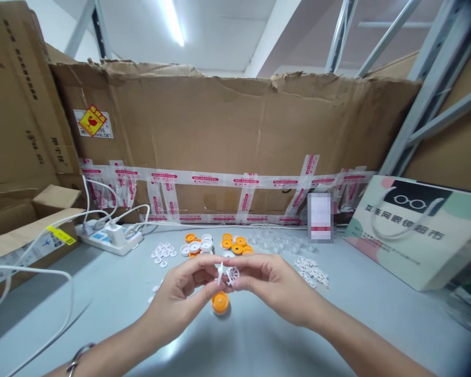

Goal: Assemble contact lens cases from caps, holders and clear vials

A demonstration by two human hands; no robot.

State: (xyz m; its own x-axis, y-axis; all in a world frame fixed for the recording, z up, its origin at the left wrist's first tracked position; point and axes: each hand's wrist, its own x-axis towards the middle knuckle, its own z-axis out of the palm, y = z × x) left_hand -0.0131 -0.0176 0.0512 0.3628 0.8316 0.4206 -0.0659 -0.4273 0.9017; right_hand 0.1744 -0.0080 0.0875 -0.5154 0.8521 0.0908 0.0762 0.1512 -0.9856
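On the grey table (113, 293): an orange disc (220, 302) lies below both hands.
Left hand (178, 298): fingertips pinch a white pin (219, 272).
Right hand (272, 285): fingertips grip a white spoked wheel (233, 274) against it.
Apparently done: orange-and-white discs (215, 244) heaped behind.
Remaining: loose white parts (312, 272), right.

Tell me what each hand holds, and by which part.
The left hand pinches a small white pronged piece by its lower end; the right hand pinches a white spoked disc at its rim.
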